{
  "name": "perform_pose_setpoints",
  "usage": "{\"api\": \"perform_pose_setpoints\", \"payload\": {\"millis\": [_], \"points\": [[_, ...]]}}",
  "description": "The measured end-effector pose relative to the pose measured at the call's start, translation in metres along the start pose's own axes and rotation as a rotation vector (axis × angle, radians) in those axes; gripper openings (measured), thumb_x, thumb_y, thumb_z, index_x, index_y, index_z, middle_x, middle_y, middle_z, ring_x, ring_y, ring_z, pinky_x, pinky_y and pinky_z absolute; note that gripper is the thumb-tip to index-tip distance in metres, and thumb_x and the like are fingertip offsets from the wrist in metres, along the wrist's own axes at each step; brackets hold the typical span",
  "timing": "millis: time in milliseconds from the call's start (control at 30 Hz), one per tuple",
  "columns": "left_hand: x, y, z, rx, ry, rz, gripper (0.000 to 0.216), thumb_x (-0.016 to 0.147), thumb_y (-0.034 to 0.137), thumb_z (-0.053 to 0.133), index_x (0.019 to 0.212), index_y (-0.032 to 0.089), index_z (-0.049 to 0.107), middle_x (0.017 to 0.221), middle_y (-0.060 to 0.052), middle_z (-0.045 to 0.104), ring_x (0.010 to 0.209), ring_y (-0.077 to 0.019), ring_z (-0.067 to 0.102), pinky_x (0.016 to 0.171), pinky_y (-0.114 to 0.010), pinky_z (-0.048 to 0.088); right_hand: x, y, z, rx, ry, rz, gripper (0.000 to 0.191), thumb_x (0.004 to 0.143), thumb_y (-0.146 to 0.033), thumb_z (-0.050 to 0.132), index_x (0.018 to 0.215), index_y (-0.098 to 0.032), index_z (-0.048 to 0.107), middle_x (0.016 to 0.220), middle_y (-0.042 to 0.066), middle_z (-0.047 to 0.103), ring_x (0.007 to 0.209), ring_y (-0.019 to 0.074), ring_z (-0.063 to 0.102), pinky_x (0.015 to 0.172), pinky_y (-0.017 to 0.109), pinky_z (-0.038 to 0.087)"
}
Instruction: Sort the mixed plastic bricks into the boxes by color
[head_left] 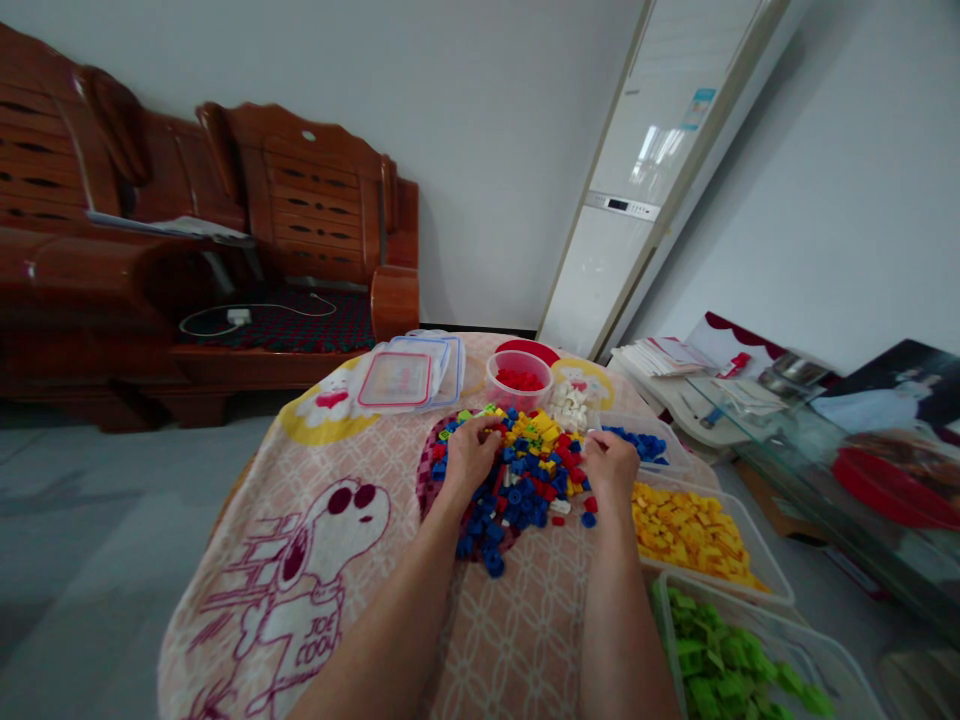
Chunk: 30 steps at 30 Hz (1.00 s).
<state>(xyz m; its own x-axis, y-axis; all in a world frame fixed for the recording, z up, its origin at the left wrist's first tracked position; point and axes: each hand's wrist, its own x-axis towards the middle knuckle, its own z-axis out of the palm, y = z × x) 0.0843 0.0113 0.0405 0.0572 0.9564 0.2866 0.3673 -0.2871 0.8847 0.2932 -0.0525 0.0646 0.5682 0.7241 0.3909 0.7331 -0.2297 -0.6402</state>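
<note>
A mixed pile of building bricks (525, 497) in blue, red, yellow, green and white lies on the tablecloth. My left hand (472, 455) rests at the pile's left side, its fingers curled together over the bricks; whatever they hold is hidden. To the right of the pile, my right hand (611, 465) is closed in a pinch, with a small white brick at the fingertips. Just beyond that hand sit blue bricks (637, 444) in a clear box. White bricks (570, 407) form a small heap behind the pile. A clear round tub (519, 392) contains red bricks (519, 379).
Clear boxes with yellow bricks (690, 525) and green bricks (727, 655) line the table's right side. Box lids (397, 380) lie at the back left, and a red lid (536, 350) behind the tub. A glass table (795, 450) stands at right, a wooden sofa (300, 200) at left.
</note>
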Motion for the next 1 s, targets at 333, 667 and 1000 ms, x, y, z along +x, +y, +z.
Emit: {"api": "perform_pose_setpoints", "payload": {"millis": [333,667,1000], "points": [[0.0,-0.005,0.002,-0.039,-0.001,0.013,0.028,0.078,0.016,0.057,0.103,0.018,0.07,0.093,-0.004,0.073,0.082,-0.016,0.068,0.08,-0.028,0.054,0.005,0.017,0.018,0.567,-0.003,-0.009,0.054,0.076,-0.034,0.045,0.122,-0.009,0.061,0.117,0.015,0.067,0.101,0.0233,0.065,0.084,0.033,0.051],[0.0,-0.004,0.003,-0.026,-0.007,0.008,0.03,0.079,0.015,0.056,0.105,0.017,0.07,0.094,-0.004,0.073,0.081,-0.016,0.067,0.08,-0.028,0.053,0.001,0.002,-0.001,-0.084,-0.056,-0.02,0.045,0.079,-0.017,0.036,0.107,-0.007,0.07,0.11,0.014,0.07,0.107,0.0224,0.062,0.099,0.03,0.041],[-0.001,0.0,0.001,-0.042,-0.01,0.006,0.029,0.078,0.015,0.057,0.104,0.017,0.07,0.09,-0.004,0.073,0.079,-0.0158,0.067,0.081,-0.029,0.053,-0.004,0.006,0.013,-0.283,-0.267,-0.097,0.049,0.085,-0.008,0.032,0.125,-0.011,0.06,0.116,0.011,0.067,0.113,0.0182,0.059,0.098,0.023,0.039]]}}
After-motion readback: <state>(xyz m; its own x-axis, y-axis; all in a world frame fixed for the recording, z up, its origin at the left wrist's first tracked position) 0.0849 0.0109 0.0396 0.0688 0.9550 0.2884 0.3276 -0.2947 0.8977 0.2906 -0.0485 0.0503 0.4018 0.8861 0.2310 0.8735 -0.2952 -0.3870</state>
